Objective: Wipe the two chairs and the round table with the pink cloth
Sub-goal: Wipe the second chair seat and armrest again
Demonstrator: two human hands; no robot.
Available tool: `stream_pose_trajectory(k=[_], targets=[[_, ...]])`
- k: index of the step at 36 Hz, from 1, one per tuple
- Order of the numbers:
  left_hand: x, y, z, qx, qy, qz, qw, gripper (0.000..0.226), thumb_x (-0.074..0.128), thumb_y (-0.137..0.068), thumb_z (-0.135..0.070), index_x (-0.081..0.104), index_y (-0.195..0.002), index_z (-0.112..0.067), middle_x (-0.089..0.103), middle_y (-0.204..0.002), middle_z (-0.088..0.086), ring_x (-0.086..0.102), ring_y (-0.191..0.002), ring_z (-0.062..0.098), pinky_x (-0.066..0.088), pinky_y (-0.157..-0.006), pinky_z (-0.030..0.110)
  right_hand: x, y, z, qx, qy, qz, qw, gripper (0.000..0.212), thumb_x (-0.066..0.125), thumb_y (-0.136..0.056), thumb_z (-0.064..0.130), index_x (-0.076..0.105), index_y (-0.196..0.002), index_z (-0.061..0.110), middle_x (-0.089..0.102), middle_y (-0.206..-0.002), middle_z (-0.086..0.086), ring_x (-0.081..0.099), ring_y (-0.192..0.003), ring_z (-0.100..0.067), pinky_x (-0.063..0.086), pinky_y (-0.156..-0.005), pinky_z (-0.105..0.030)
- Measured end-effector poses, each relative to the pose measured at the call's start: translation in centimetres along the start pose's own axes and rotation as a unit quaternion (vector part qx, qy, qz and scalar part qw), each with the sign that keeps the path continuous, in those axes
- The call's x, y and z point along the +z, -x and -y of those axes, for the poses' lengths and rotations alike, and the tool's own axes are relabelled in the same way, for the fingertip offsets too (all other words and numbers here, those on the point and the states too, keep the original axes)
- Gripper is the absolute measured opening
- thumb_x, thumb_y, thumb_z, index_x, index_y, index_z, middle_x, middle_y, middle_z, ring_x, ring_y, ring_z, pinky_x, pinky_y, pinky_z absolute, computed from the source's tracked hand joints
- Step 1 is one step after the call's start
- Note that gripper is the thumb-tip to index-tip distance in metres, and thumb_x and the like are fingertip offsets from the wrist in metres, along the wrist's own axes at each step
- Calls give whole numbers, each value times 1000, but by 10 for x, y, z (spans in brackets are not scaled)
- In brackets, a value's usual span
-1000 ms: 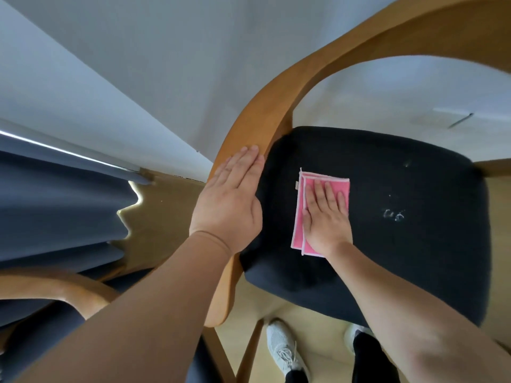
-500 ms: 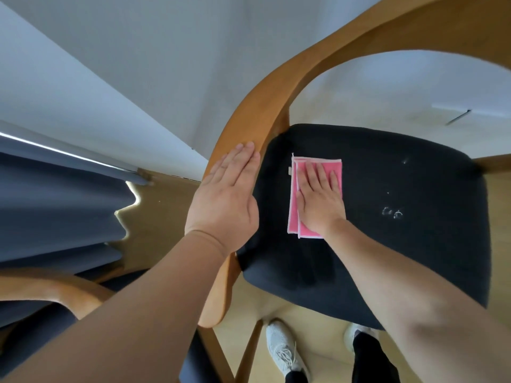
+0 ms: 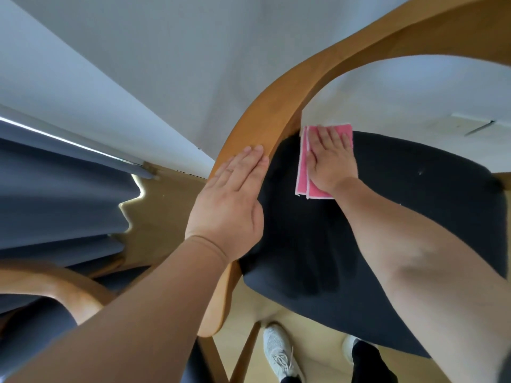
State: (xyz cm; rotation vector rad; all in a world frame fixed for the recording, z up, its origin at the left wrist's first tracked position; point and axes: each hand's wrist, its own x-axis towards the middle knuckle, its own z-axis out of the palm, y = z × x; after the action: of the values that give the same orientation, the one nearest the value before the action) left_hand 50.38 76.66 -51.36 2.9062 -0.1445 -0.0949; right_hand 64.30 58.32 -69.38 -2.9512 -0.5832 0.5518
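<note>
Far to the left of the fingers a grey curtain (image 3: 55, 203) hangs in folds down to a tan wooden floor (image 3: 166, 205), and a plain white wall (image 3: 138, 64) rises beyond it. Below the curtain, beside the left forearm, curves the wooden arm of a second chair (image 3: 49, 283) with dark upholstery under it. The left hand (image 3: 229, 205) lies flat, its fingers (image 3: 249, 167) straight and close together, holding nothing. It rests on the curved wooden armrest (image 3: 265, 120) of the chair (image 3: 401, 34) and overlaps the left rim of the dark seat cushion (image 3: 401, 217). Just right of those fingertips, apart from them, the pink cloth (image 3: 302, 167) lies folded on the far left corner of the cushion, beside the spot where the armrest rises; its far edge reaches the cushion's back rim. The right hand (image 3: 329, 161) presses flat on the cloth, fingers (image 3: 331, 139) straight and slightly spread, gripping nothing — a pink strip shows along their left side. The cushion fabric is dark and matte, with a pale speck or two to the right of that hand. Below the seat's near edge, light shoes (image 3: 279, 352) stand on a paler floor.
</note>
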Motion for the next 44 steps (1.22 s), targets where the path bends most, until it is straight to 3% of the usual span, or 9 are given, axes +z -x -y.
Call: stream_pose_trajectory(k=[11,22,24,28,30,38,44], targets=[[-1,0,0,-8,-7,12,1000,57,27,-88,-22,40,-142,-11,39,-149,4,32,-139,18,21,-115,36,12,28,-13,93,-14,-15,995,62,1,-101,42,-6,-156,14,0,-165,-7,-3,-151,-24,1,-123,-45],[-1,1,-1,-12,-7,5,1000,55,37,-87,-17,41,-142,-9,39,-148,5,33,-138,20,20,-114,34,60,135,16,139,-39,11,989,60,0,-100,39,-16,-153,15,-7,-164,-6,-14,-149,-20,-14,-120,-42],[-2,1,-2,-12,-6,8,1000,56,34,-88,-19,40,-142,-9,38,-149,5,32,-139,21,21,-115,35,73,162,29,149,-48,21,987,61,2,-99,40,-13,-153,15,-3,-164,-8,-13,-149,-20,-13,-120,-42],[-4,1,-4,-18,-14,29,999,54,36,-92,-17,33,-146,-13,29,-154,1,23,-143,18,12,-116,31,95,217,58,164,-79,32,983,61,21,-98,36,15,-153,10,23,-160,-13,15,-149,-28,4,-120,-47],[-5,2,-4,-23,-23,35,999,55,35,-93,-19,29,-148,-15,25,-156,0,19,-144,16,11,-117,31,103,237,66,151,-87,36,984,62,25,-97,35,22,-153,8,24,-159,-12,16,-148,-30,8,-120,-48],[-6,2,-7,-32,-22,52,998,56,29,-94,-25,25,-149,-18,22,-157,-2,16,-145,16,13,-118,33,104,244,63,132,-78,24,988,62,28,-96,35,26,-152,8,16,-159,-5,18,-148,-31,9,-119,-49],[-4,1,-5,-19,-5,29,999,53,33,-93,-20,34,-146,-12,31,-153,3,25,-142,20,22,-116,39,96,218,50,148,-69,19,986,63,24,-97,37,19,-153,10,24,-160,-8,14,-149,-27,8,-119,-50]])
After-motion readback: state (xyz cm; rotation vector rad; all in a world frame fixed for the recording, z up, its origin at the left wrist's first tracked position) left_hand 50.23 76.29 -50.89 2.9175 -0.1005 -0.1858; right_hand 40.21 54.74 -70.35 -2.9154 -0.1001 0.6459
